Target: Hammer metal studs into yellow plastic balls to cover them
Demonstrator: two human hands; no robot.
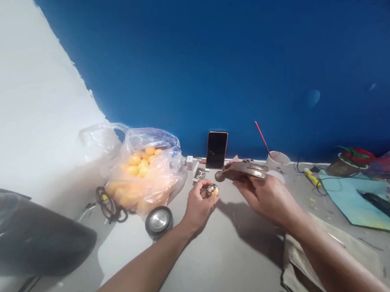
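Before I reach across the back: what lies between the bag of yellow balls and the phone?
In the head view, a small white box and, just beyond the left hand, a tray of shiny bits lie between the bag and the phone.

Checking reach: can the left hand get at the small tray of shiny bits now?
Probably yes: the tray lies just beyond the left hand, nothing visible between them, though that hand is occupied by a small yellowish ball.
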